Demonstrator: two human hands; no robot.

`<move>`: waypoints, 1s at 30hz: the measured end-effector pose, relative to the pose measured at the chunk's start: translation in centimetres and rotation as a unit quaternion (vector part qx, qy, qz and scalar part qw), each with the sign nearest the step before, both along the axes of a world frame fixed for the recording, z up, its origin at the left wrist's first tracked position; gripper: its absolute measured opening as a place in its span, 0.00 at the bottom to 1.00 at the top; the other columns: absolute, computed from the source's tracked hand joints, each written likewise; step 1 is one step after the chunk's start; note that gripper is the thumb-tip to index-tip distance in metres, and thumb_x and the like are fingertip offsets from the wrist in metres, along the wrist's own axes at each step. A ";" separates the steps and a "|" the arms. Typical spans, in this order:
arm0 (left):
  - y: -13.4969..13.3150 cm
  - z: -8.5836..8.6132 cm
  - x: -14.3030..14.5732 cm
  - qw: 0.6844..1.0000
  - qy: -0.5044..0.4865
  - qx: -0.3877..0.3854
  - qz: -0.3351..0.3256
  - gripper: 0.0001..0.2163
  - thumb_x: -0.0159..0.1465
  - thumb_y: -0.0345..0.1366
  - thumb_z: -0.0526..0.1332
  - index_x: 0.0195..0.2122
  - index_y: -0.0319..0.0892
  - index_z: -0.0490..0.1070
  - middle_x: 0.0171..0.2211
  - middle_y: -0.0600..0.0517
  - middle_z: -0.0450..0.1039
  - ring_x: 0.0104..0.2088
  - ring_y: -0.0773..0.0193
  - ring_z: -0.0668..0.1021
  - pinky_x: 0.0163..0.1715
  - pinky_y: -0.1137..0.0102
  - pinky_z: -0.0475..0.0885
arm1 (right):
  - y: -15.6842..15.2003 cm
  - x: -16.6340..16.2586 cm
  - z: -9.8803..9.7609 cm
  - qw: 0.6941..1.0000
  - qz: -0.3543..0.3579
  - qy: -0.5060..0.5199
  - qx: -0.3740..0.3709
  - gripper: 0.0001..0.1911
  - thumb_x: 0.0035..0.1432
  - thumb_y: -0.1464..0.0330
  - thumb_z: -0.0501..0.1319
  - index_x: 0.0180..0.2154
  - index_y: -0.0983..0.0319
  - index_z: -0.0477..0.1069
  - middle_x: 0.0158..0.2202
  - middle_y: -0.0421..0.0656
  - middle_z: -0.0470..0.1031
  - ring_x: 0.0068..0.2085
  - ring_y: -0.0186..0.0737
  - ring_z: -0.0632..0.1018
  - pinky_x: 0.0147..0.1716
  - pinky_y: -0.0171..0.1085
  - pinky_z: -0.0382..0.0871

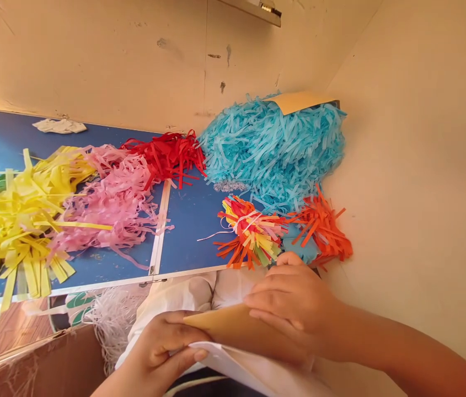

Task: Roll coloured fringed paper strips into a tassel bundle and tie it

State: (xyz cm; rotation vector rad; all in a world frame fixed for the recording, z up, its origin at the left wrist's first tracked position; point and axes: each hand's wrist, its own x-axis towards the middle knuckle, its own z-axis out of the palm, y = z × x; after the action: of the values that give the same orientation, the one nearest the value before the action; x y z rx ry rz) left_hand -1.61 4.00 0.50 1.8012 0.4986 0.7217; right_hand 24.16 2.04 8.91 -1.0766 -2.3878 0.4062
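A tan-yellow sheet of stiff paper (233,325) is in my hands, low in front of my lap. Its white face or a white sheet (233,361) shows below it; I cannot tell if they are one piece. My left hand (164,347) pinches the left end, thumb below and fingers behind the edge. Across the right part of the sheet lies my right hand (290,300), its fingers curled over the upper edge. Just beyond it on the table are a bundle of multicoloured paper strips (251,229) tied with pale string and orange paper fringe (326,229).
On the blue folding table (191,242) lie yellow strips (17,209), pink shreds (112,204), red fringe (170,151) and a large blue fringe pile (274,149) with a yellow sheet (299,101) on top. A cardboard box (51,364) and white shreds (112,314) are lower left. A wall stands right.
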 end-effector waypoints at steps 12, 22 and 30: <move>-0.2 -0.4 0.0 0.999 0.017 -0.012 -0.026 0.09 0.69 0.34 0.58 0.40 0.45 0.80 0.31 0.51 0.81 0.33 0.64 0.80 0.36 0.75 0.73 | -0.3 0.2 -0.7 0.996 -0.014 -0.051 0.077 0.07 0.69 0.70 0.56 0.44 0.62 0.71 0.34 0.40 0.81 0.30 0.34 0.76 0.36 0.40 0.57; -0.7 -0.3 0.0 0.997 0.050 0.058 -0.018 0.10 0.66 0.29 0.59 0.43 0.47 0.79 0.37 0.51 0.83 0.37 0.64 0.82 0.40 0.77 0.75 | -0.7 0.6 -0.9 0.988 -0.093 -0.017 -0.120 0.11 0.62 0.66 0.65 0.28 0.60 0.72 0.25 0.34 0.76 0.28 0.32 0.74 0.36 0.38 0.58; -1.2 -0.9 0.2 0.993 0.093 0.068 -0.030 0.10 0.67 0.32 0.59 0.44 0.48 0.78 0.64 0.46 0.66 0.57 0.55 0.76 0.55 0.67 0.72 | -0.7 0.8 -1.3 0.990 -0.037 -0.042 -0.126 0.11 0.65 0.69 0.61 0.29 0.60 0.75 0.26 0.36 0.78 0.29 0.34 0.75 0.37 0.41 0.55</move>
State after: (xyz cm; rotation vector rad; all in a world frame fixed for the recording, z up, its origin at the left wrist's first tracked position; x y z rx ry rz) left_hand -1.43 2.77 -0.37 2.0150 0.5264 0.5601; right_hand 25.01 1.36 7.59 -1.3119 -2.4077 0.6626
